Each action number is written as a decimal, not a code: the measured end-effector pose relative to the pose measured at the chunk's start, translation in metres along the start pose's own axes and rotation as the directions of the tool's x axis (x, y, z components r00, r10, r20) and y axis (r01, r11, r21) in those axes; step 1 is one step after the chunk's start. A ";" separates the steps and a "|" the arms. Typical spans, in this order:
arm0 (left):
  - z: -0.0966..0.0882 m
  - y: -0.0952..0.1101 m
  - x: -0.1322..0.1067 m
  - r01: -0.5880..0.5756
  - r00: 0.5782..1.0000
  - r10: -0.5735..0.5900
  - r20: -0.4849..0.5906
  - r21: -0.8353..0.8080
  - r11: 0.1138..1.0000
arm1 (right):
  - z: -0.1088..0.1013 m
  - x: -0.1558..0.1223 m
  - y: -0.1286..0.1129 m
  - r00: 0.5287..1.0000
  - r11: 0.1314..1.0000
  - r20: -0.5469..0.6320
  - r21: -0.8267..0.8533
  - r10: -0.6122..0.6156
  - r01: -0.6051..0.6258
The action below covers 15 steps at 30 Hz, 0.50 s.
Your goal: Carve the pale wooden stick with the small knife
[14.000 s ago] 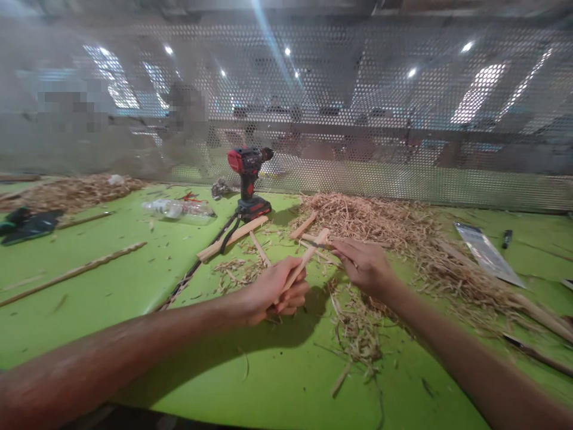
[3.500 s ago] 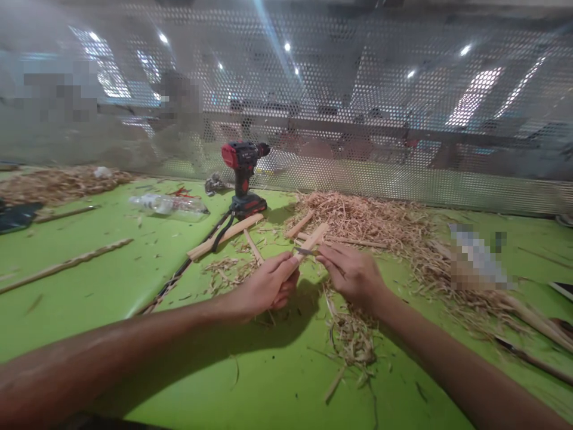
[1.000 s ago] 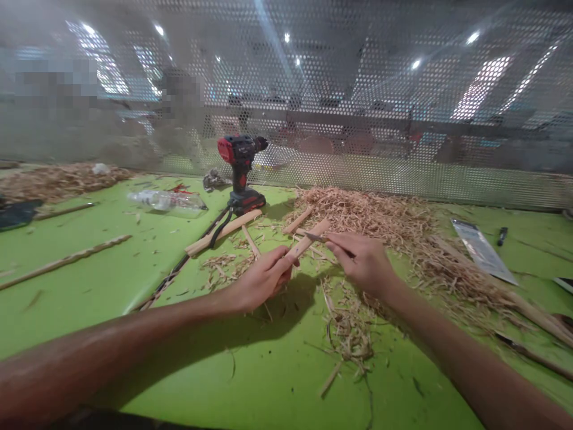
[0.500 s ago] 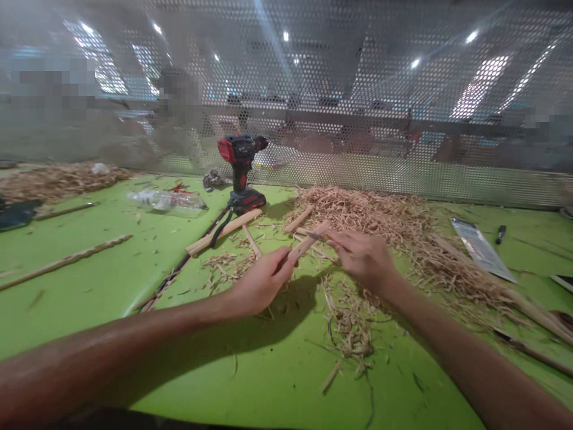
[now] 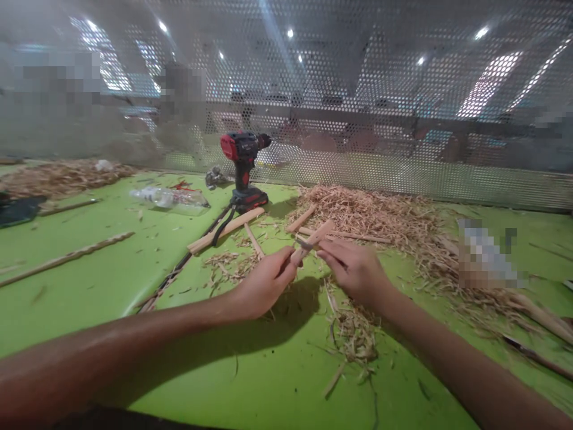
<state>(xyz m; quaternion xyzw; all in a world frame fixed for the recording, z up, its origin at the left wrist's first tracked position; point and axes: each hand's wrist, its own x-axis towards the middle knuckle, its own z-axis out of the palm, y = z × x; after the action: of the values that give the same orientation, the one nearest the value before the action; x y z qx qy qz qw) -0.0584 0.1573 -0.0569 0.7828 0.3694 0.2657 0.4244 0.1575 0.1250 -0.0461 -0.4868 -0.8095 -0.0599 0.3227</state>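
Note:
My left hand [image 5: 267,282] is closed round the near end of a pale, flat wooden stick [image 5: 323,230], which slants up and away to the right. My right hand [image 5: 353,269] is closed on a knife; its short grey blade [image 5: 305,243] lies across the stick close to my left fingers. The knife's handle is mostly hidden by my right fingers. Below my right hand lies a small heap of curled wood shavings [image 5: 356,337] on the green table [image 5: 215,370].
A red and black cordless drill [image 5: 244,167] stands upright beyond my left hand, with a wooden strip [image 5: 226,232] before it. A clear plastic bottle [image 5: 168,197] lies farther left. Behind the stick spreads a large shavings pile [image 5: 371,212], against a perforated metal screen [image 5: 313,137].
The knife blade has slid down along the stick toward my left hand, and my right hand has come nearer and lower with it. My left hand keeps its hold.

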 end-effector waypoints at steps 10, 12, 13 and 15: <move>0.001 -0.002 0.000 -0.012 1.000 0.012 0.001 0.028 1.000 | 0.004 -0.002 0.012 0.990 0.966 -0.051 -0.230 -0.132 0.117; 0.000 -0.001 -0.001 -0.019 1.000 0.019 -0.002 0.076 0.997 | 0.004 -0.002 0.012 0.988 0.964 -0.057 -0.232 -0.146 0.129; -0.001 -0.001 -0.002 -0.017 1.000 0.018 -0.002 0.100 0.995 | 0.004 -0.003 0.012 0.987 0.963 -0.059 -0.234 -0.152 0.135; -0.001 0.001 -0.003 -0.010 1.000 0.011 -0.002 0.141 0.990 | 0.004 -0.003 0.013 0.984 0.960 -0.064 -0.239 -0.164 0.144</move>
<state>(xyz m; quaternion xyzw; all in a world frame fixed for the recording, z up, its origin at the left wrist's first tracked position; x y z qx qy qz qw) -0.0609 0.1554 -0.0561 0.8124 0.3836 0.2421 0.3663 0.1670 0.1310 -0.0535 -0.4540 -0.8181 -0.1996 0.2911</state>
